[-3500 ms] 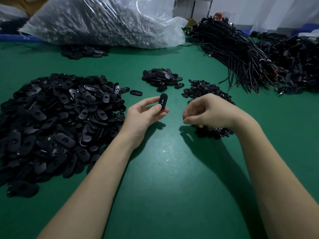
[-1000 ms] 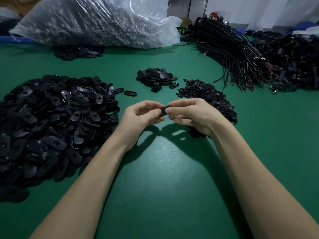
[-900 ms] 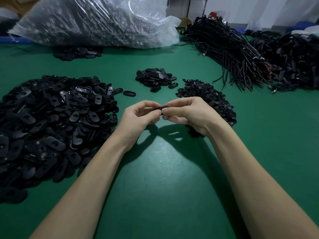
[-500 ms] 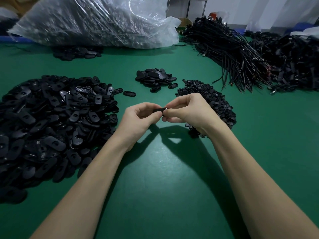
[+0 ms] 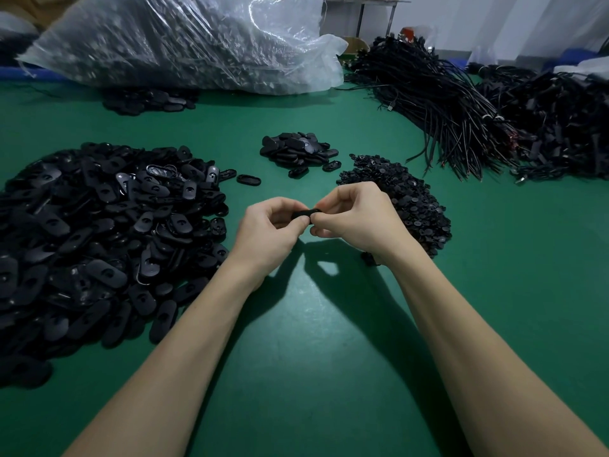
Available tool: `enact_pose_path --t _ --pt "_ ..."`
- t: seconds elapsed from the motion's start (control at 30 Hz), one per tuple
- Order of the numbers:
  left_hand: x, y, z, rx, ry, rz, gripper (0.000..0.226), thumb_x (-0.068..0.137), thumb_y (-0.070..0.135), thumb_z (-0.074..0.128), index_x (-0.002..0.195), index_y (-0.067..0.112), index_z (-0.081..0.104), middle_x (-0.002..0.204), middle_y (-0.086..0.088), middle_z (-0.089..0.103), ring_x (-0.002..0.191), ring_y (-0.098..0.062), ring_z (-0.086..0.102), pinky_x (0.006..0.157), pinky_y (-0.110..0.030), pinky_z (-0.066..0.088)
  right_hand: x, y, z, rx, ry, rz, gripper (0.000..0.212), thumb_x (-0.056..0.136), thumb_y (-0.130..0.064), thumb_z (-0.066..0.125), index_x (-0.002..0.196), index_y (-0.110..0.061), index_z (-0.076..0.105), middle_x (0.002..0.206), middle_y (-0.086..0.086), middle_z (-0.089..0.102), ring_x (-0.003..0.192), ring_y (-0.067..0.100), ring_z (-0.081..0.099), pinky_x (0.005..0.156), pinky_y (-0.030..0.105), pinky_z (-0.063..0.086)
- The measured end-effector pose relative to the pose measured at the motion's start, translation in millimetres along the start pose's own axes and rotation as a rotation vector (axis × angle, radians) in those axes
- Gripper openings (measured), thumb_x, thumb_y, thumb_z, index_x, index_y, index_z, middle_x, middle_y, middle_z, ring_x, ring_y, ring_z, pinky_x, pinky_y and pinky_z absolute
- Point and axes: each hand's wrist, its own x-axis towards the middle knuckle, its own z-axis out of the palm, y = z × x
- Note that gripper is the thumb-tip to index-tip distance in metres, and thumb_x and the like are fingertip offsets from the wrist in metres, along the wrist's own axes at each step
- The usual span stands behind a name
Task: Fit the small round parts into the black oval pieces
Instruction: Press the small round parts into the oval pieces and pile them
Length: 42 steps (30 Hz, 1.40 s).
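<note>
I see both hands meeting just left of the heap of small round black parts (image 5: 403,196): left hand (image 5: 267,230) and right hand (image 5: 357,217) pinch one black oval plastic piece (image 5: 304,213) between curled fingertips, raised slightly higher than half a second ago

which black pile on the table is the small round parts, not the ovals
The pile just behind the right hand: fine round discs. The big left heap and the small far pile are larger oval pieces.
</note>
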Motion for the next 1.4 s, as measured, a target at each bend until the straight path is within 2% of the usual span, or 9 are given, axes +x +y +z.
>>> enact_pose_path --t 0.33,0.47,0.57,0.7,0.83,1.0,1.17,1.3,1.4 --pt "0 -3 1 0.019 0.052 0.01 0.014 0.089 0.011 0.074 0.086 0.025 0.073 0.084 0.002 0.077 0.08 -0.012 0.071 0.077 -0.026 0.054 0 1 6 -0.067 0.053 -0.07 0.01 0.08 -0.01 0.081 0.078 -0.014 0.072 0.068 -0.001 0.077 0.066 0.011 0.076 0.077 0.032 0.064" --pt "0 -1 -2 -0.081 0.03 -0.019 0.011 0.088 0.012 0.075 0.089 0.023 0.075 0.085 0.003 0.077 0.081 -0.008 0.071 0.077 -0.024 0.053 1 3 -1 0.034 -0.027 -0.087 0.01 0.086 -0.002 0.076 0.09 -0.01 0.073 0.077 0.004 0.078 0.069 0.018 0.078 0.077 0.037 0.065" --pt "2 0 -1 -0.176 0.055 -0.091 0.01 0.089 0.014 0.075 0.094 0.023 0.073 0.079 0.004 0.076 0.074 -0.009 0.068 0.078 -0.029 0.054 5 8 -7 -0.11 -0.073 -0.22 0.023 0.086 -0.002 0.075 0.103 -0.018 0.072 0.083 -0.002 0.078 0.067 0.015 0.076 0.07 0.029 0.063" --pt "6 -1 -2 -0.353 0.076 -0.155 0.019 0.093 0.011 0.07 0.111 0.016 0.067 0.089 -0.003 0.078 0.089 -0.018 0.074 0.088 -0.032 0.059 17 13 -2 -0.327 0.037 -0.338 0.018 0.084 -0.019 0.079 0.099 -0.028 0.077 0.077 -0.016 0.074 0.06 0.0 0.065 0.066 0.021 0.055" --pt "9 2 -3 -0.472 0.112 -0.182 0.018 0.095 0.01 0.068 0.112 0.013 0.063 0.096 -0.008 0.077 0.091 -0.019 0.075 0.078 -0.022 0.057 45 10 8 -0.294 0.175 -0.254 0.02 0.083 -0.035 0.081 0.103 -0.032 0.079 0.088 -0.015 0.074 0.076 0.005 0.07 0.077 0.036 0.061" --pt "8 2 -2 -0.456 0.094 -0.176 0.009 0.095 0.009 0.066 0.105 0.01 0.064 0.105 -0.014 0.073 0.086 -0.016 0.074 0.075 -0.021 0.057 110 -14 13 -0.246 0.26 -0.119 0.02 0.086 -0.036 0.078 0.104 -0.027 0.079 0.094 -0.011 0.075 0.093 0.011 0.072 0.091 0.039 0.06" --pt "8 1 -2 -0.454 0.071 -0.176 0.007 0.095 0.007 0.066 0.102 0.009 0.064 0.099 -0.012 0.073 0.08 -0.013 0.073 0.076 -0.021 0.057 162 -32 15 -0.307 0.28 0.008 0.019 0.086 -0.036 0.076 0.102 -0.025 0.079 0.106 -0.001 0.076 0.1 0.02 0.07 0.09 0.036 0.058" --pt "7 2 0 -0.435 0.059 -0.171 0.005 0.094 0.007 0.066 0.098 0.01 0.065 0.094 -0.01 0.074 0.077 -0.013 0.072 0.076 -0.022 0.058 180 -34 19 -0.365 0.278 0.049 0.015 0.087 -0.03 0.075 0.099 -0.023 0.08 0.101 0.0 0.076 0.091 0.02 0.067 0.073 0.029 0.05" --pt "7 2 1 -0.419 0.05 -0.164 0.004 0.094 0.007 0.066 0.096 0.011 0.066 0.092 -0.008 0.074 0.078 -0.013 0.072 0.077 -0.023 0.059 183 -32 18 -0.384 0.251 0.052 0.017 0.087 -0.031 0.074 0.1 -0.023 0.08 0.099 -0.001 0.075 0.09 0.019 0.067 0.072 0.028 0.049"
